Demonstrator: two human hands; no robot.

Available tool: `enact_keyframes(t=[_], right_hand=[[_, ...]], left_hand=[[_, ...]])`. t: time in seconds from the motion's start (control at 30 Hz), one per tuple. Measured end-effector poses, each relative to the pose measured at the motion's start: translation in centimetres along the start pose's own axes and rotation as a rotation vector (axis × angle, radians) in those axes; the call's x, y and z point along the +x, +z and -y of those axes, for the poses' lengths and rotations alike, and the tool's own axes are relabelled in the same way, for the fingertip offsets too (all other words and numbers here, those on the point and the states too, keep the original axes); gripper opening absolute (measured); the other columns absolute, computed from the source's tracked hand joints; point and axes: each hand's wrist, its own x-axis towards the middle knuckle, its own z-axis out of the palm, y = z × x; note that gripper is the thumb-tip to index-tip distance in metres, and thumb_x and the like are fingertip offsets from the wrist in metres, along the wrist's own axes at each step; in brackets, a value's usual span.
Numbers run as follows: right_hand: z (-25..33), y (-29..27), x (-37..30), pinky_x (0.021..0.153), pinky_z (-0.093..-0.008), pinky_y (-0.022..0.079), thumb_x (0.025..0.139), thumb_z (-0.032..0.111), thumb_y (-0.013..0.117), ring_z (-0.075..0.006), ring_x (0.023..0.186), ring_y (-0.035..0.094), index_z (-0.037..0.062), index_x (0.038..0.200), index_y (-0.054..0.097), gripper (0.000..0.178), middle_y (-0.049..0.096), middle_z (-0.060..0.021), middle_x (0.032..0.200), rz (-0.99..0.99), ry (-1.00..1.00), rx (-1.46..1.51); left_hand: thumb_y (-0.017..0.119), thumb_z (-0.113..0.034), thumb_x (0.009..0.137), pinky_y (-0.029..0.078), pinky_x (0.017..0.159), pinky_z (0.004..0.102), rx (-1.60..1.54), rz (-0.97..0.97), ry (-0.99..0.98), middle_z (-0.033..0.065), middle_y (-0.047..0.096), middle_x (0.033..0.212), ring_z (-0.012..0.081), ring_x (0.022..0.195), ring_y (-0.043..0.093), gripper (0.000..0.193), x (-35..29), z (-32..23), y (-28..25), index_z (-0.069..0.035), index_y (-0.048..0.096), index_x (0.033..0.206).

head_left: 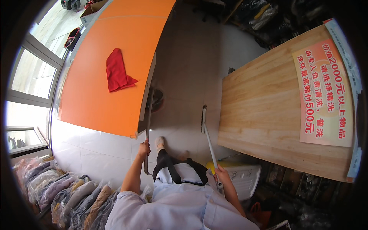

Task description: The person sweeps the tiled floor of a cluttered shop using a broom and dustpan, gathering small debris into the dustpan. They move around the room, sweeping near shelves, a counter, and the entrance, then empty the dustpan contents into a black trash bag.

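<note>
Evidently two long-handled cleaning tools are being gripped, one per hand, and both are angled down to the tiled floor (184, 69). The left hand (144, 147) is clenched round a grey metal handle (148, 126), taken a little above its lower end so that the rest runs forward beside the edge of the orange counter (99, 84) to the dark dustpan (155, 100) — which looks to sit on the floor just beside that counter. The right hand (222, 175) is closed round the upper end of the white broom handle (210, 142), so the dark broom head (203, 118) is carried out in front, further from the orange counter and near the corner of the wooden table (264, 111). On the orange counter a folded red cloth (117, 71) lies well apart from both tools. Across the aisle from the counter, a pink-and-white notice (326, 92) is laid flat on the wooden table. Bagged garments (69, 195) are ranged below the counter's near end.
</note>
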Motion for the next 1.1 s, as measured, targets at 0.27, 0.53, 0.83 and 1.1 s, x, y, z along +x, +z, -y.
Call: enact_keyframes(t=[0.27, 0.53, 0.83, 1.1], right_hand=[[2.3, 2.4, 0.1, 0.042, -0.0279, 0.039, 0.093, 0.014, 0.054, -0.0133, 0.045, 0.047, 0.0051, 0.136, 0.045, 0.044, 0.050, -0.0038, 0.060, -0.014, 0.048, 0.058], [4.9, 3.9, 0.2, 0.042, -0.0275, 0.036, 0.093, 0.015, 0.054, -0.0135, 0.046, 0.045, 0.0035, 0.130, 0.047, 0.040, 0.049, -0.0038, 0.060, -0.032, 0.088, 0.203], [7.4, 3.9, 1.3, 0.043, -0.0254, 0.035, 0.095, 0.016, 0.050, -0.0123, 0.046, 0.043, 0.0051, 0.134, 0.045, 0.042, 0.048, -0.0036, 0.060, -0.058, 0.060, 0.209], [12.9, -1.3, 8.7, 0.042, -0.0281, 0.036, 0.094, 0.014, 0.053, -0.0130, 0.045, 0.044, 0.0106, 0.141, 0.039, 0.049, 0.047, -0.0033, 0.058, -0.042, 0.094, 0.156]], left_hand=[[0.049, -0.056, 0.092, 0.027, 0.031, 0.0292, 0.146, -0.089, 0.076, -0.0033, 0.033, 0.046, 0.0111, 0.033, 0.034, 0.052, -1.1, 1.2, -2.4, -0.014, 0.040, 0.062], [0.046, -0.056, 0.093, 0.030, 0.032, 0.0288, 0.330, -0.085, 0.048, -0.0027, 0.037, 0.048, 0.0103, 0.036, 0.036, 0.053, -3.9, 0.7, -3.1, -0.013, 0.041, 0.063], [0.043, -0.048, 0.097, 0.037, 0.045, 0.0343, 0.706, -0.254, 0.302, 0.0051, 0.046, 0.052, 0.0159, 0.046, 0.045, 0.056, -6.8, 1.3, -2.0, -0.002, 0.049, 0.065], [0.042, -0.032, 0.094, 0.048, 0.070, 0.0456, 0.887, -0.200, 0.305, 0.0223, 0.064, 0.073, 0.0398, 0.074, 0.063, 0.043, -5.4, -8.1, 9.2, 0.002, 0.062, 0.078]])
